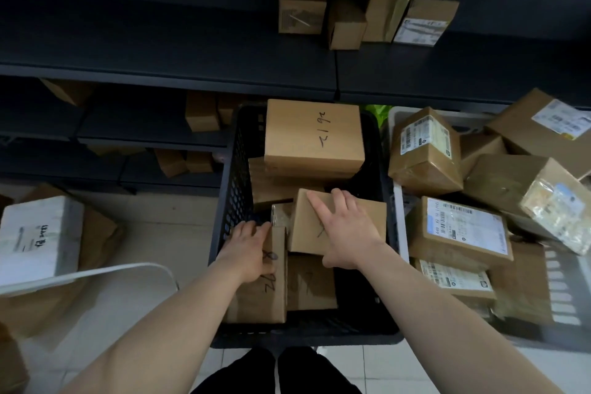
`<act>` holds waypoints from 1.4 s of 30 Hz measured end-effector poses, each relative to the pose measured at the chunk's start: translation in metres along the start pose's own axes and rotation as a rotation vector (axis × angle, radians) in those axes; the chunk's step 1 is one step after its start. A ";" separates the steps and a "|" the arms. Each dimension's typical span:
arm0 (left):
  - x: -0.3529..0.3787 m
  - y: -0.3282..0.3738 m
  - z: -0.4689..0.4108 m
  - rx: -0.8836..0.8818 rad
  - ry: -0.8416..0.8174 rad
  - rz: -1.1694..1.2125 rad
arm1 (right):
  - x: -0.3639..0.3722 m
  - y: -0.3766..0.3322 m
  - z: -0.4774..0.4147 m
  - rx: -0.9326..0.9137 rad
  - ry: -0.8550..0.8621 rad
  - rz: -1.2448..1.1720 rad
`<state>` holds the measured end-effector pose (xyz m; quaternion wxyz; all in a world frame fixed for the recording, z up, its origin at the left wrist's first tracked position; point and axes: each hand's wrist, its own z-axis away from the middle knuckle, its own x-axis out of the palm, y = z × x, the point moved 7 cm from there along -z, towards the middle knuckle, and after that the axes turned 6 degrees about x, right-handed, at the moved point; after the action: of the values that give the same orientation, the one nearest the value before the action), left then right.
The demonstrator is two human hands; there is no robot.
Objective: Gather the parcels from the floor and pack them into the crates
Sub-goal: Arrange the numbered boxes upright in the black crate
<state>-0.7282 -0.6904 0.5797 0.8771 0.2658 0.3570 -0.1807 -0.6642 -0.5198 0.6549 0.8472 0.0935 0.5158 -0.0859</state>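
A black perforated crate [233,169] stands on the floor in front of me, holding several brown cardboard parcels. My right hand [345,227] lies flat with straight fingers on a tilted parcel [367,221] in the middle of the crate. My left hand [248,248] grips the top edge of an upright parcel [271,294] with black writing at the crate's near left. A large parcel [313,134] with handwriting lies on top at the far end. To the right, a white crate [398,201] is piled with labelled parcels [460,227].
Dark shelving [160,73] runs along the back, with parcels [361,17] on its upper shelf and lower shelves. On the floor at left lie a white parcel [38,233] and the rim of a white crate [96,273]. Pale floor tiles show between them.
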 end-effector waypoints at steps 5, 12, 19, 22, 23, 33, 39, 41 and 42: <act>0.000 0.000 0.001 0.016 -0.001 0.020 | -0.018 0.000 0.023 0.052 0.054 -0.021; -0.002 0.001 0.004 0.031 0.032 -0.004 | -0.029 -0.001 0.040 0.246 0.013 -0.252; -0.003 0.005 0.005 0.063 0.003 -0.055 | 0.018 0.011 0.035 0.567 -0.166 -0.387; -0.002 0.004 0.003 0.061 0.002 -0.070 | 0.040 0.016 0.034 0.661 -0.249 -0.456; 0.000 0.005 0.003 0.062 -0.003 -0.068 | 0.048 0.018 0.034 0.690 -0.269 -0.466; 0.004 0.008 -0.006 0.075 -0.034 -0.011 | 0.086 0.017 0.025 0.761 -0.387 -0.423; 0.007 0.013 -0.006 0.092 -0.016 -0.004 | 0.084 0.020 0.018 0.723 -0.381 -0.397; 0.008 0.012 -0.007 0.086 -0.026 0.003 | 0.084 0.019 0.017 0.716 -0.380 -0.394; 0.008 0.012 -0.008 0.080 -0.037 0.008 | 0.084 0.019 0.016 0.713 -0.384 -0.393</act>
<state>-0.7207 -0.6777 0.5729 0.8730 0.2986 0.3321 -0.1961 -0.6073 -0.5095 0.5884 0.8099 0.2623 0.2955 -0.4334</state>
